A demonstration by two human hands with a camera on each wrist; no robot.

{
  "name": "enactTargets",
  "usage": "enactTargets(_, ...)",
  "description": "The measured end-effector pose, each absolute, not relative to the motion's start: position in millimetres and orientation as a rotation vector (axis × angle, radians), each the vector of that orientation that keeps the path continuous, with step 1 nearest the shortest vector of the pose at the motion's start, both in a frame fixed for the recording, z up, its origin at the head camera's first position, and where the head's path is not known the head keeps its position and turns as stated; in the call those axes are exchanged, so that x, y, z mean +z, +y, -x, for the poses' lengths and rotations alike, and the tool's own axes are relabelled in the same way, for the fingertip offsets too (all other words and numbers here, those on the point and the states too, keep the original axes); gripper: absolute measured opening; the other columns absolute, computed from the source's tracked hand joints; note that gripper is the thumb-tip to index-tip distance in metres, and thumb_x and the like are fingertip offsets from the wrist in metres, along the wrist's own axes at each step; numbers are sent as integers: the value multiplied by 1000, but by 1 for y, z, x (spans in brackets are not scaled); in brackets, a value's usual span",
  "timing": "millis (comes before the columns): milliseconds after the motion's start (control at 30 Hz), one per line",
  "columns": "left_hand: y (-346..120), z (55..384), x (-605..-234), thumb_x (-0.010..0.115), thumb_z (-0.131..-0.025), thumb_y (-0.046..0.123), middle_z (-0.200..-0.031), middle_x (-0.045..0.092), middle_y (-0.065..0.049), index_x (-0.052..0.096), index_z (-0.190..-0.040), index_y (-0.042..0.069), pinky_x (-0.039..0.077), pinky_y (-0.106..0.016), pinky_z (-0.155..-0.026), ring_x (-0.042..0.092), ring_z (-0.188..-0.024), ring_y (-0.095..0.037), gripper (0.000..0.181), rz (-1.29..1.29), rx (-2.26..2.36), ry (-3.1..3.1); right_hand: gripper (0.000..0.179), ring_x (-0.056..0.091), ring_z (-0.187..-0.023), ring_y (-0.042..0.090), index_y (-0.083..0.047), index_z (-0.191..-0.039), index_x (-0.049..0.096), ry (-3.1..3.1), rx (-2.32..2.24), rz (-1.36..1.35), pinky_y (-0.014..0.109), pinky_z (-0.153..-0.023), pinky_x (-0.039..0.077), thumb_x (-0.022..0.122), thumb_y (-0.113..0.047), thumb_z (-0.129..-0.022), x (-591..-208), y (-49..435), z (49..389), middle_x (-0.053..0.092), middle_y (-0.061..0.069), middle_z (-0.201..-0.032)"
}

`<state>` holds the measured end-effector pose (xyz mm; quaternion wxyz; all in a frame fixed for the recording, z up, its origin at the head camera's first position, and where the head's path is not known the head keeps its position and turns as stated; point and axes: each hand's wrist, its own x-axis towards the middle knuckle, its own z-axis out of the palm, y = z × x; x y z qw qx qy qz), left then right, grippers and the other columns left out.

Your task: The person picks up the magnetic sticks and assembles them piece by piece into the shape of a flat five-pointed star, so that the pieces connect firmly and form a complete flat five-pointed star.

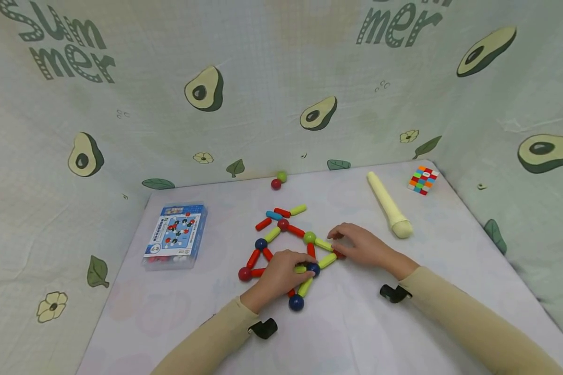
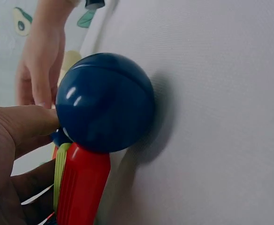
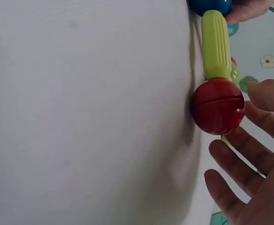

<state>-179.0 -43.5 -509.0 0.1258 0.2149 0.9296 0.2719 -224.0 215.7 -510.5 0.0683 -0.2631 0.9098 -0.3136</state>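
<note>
A flat frame of red and yellow-green magnetic rods and coloured balls lies on the table. My left hand (image 1: 281, 271) reaches over it, thumb and fingers pinching a dark blue ball (image 1: 314, 269) at a joint. In the left wrist view, a nearer blue ball (image 2: 106, 103) with a red rod (image 2: 85, 183) partly hides that grip. At the frame's right corner my right hand (image 1: 358, 245) has its fingers spread loosely, thumb right by a red ball (image 3: 217, 107). A yellow-green rod (image 3: 216, 44) joins this red ball to the blue ball.
Loose red, blue and yellow-green rods (image 1: 281, 212) lie behind the frame. Farther back are a red ball (image 1: 276, 184) and a green ball (image 1: 282, 176). A clear-sided box (image 1: 175, 234) stands left; a pale yellow bat-shaped object (image 1: 388, 203) and a puzzle cube (image 1: 423, 180) lie right.
</note>
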Motion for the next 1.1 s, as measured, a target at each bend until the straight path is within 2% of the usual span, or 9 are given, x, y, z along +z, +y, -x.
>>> enactTargets(133, -42, 177, -510, 81, -88, 37, -106, 71, 11, 74, -123, 28, 51, -24, -79, 59, -95, -9, 37, -645, 771, 2749, 31, 59, -116, 20, -18, -131, 65, 2676, -956, 862, 45, -101, 48, 64, -26, -102, -510, 203, 237, 64, -2, -126)
enactTargets(267, -41, 176, -512, 81, -88, 37, -102, 71, 13, 75, -121, 26, 50, -24, -79, 59, -93, -8, 35, -683, 760, 2779, 32, 58, -123, 22, -19, -134, 66, 2612, -920, 910, 47, -105, 46, 63, -24, -103, -508, 186, 251, 64, -1, -131)
enactTargets(433, -43, 174, -510, 82, -86, 38, -97, 71, 15, 77, -116, 27, 45, -28, -81, 58, -90, -8, 32, -773, 676, 2813, 28, 61, -110, 18, -18, -128, 69, 2600, -846, 866, 42, -100, 50, 67, -24, -100, -503, 176, 253, 68, -4, -119)
enactTargets(667, -55, 163, -499, 84, -86, 31, -107, 74, 13, 80, -112, 30, 42, -30, -81, 55, -95, -12, 27, -838, 471, 2824, 21, 60, -95, 13, -19, -113, 70, 2649, -770, 793, 37, -90, 53, 76, -24, -93, -498, 182, 233, 68, -8, -104)
enactTargets(900, -71, 154, -491, 85, -85, 30, -103, 74, 14, 81, -109, 27, 45, -27, -78, 54, -90, -9, 24, -846, 387, 2850, 17, 57, -83, 10, -22, -100, 69, 2692, -734, 813, 32, -78, 52, 80, -29, -89, -496, 182, 208, 62, -14, -87)
enactTargets(1100, -80, 152, -494, 85, -85, 25, -97, 73, 14, 81, -106, 23, 50, -29, -82, 59, -91, -9, 22, -769, 495, 2816, 17, 56, -78, 7, -22, -96, 69, 2732, -724, 815, 28, -73, 50, 82, -29, -87, -495, 175, 196, 60, -16, -83)
